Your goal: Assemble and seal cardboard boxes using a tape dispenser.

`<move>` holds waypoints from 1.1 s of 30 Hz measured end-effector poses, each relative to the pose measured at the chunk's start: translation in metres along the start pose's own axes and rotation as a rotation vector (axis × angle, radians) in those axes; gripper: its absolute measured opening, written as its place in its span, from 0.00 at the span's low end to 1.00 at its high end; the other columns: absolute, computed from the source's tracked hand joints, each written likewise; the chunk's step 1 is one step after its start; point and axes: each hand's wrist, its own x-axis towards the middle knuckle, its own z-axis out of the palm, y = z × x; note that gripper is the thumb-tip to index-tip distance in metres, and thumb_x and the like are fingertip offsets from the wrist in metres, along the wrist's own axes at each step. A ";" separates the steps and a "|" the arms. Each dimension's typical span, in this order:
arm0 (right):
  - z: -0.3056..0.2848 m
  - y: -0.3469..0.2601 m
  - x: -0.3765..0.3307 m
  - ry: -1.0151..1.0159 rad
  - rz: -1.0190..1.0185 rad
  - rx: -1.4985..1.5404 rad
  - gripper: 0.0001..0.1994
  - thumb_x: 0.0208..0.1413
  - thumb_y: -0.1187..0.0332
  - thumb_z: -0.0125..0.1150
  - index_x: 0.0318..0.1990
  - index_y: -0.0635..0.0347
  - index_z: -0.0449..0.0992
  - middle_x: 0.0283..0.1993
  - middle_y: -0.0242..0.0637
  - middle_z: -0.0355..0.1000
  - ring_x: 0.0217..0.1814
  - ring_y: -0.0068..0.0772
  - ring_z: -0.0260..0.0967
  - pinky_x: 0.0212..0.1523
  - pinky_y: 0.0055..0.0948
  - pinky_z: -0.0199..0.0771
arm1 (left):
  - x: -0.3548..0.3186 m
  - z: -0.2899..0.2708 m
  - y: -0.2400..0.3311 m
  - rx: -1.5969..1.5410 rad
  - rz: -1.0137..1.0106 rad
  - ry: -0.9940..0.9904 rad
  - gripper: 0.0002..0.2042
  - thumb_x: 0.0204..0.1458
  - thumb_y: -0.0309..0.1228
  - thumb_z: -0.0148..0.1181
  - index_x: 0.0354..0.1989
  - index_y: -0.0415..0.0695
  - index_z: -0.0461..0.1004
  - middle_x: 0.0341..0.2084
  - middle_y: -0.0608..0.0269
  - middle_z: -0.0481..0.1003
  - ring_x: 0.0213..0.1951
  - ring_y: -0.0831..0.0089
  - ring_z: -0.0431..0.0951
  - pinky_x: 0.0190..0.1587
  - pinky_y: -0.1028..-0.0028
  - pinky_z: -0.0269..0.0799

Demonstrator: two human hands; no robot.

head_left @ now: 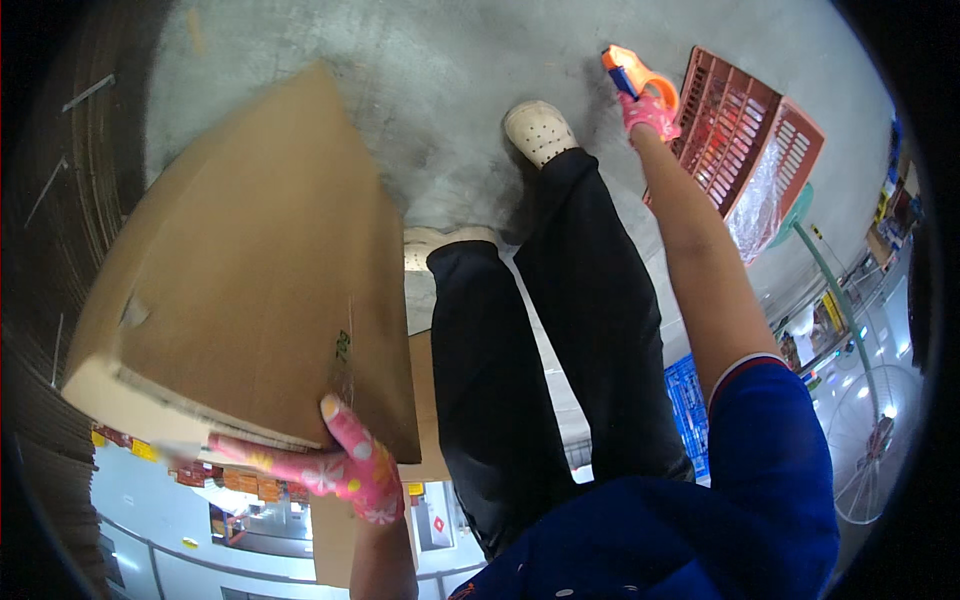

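Note:
A large brown cardboard box (270,240) stands tilted at my left, slightly blurred. My left hand (350,465), in a pink flowered glove, grips its near edge, the thumb on the broad face and the fingers along the rim. Dark print marks the face close to my thumb. Out to the far right, my right hand (650,112), gloved alike, is closed round an orange tape dispenser (640,75) with a dark blue part. It is held over the grey floor, apart from the box.
A reddish-brown plastic crate (728,128) with clear plastic wrap stands beside my right forearm. Stacked flat cardboard (60,230) lines the left side. A blue crate (686,400) and a standing fan (870,440) are at the right. My feet stand on the concrete floor (450,100).

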 end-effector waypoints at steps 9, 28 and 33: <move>-0.013 -0.005 -0.006 -0.128 -0.036 -0.054 0.29 0.48 0.44 0.54 0.56 0.46 0.66 0.57 0.33 0.67 0.63 0.43 0.57 0.57 0.50 0.56 | -0.007 -0.005 0.032 0.198 0.033 -0.035 0.47 0.50 0.50 0.55 0.67 0.40 0.31 0.65 0.36 0.29 0.66 0.42 0.40 0.61 0.47 0.51; -0.299 -0.207 -0.320 -0.525 -1.247 1.004 0.31 0.55 0.41 0.48 0.55 0.57 0.70 0.49 0.30 0.70 0.49 0.25 0.63 0.49 0.21 0.59 | -0.071 0.027 -0.091 -0.711 -1.112 0.482 0.32 0.56 0.48 0.49 0.60 0.35 0.56 0.60 0.47 0.56 0.61 0.57 0.56 0.62 0.63 0.50; -0.309 -0.214 -0.355 -0.562 -1.002 0.765 0.31 0.57 0.41 0.44 0.55 0.59 0.70 0.54 0.36 0.67 0.57 0.27 0.59 0.58 0.29 0.54 | -0.102 0.039 -0.084 -1.447 -1.403 0.548 0.26 0.60 0.50 0.41 0.48 0.36 0.67 0.39 0.61 0.72 0.40 0.73 0.69 0.47 0.72 0.65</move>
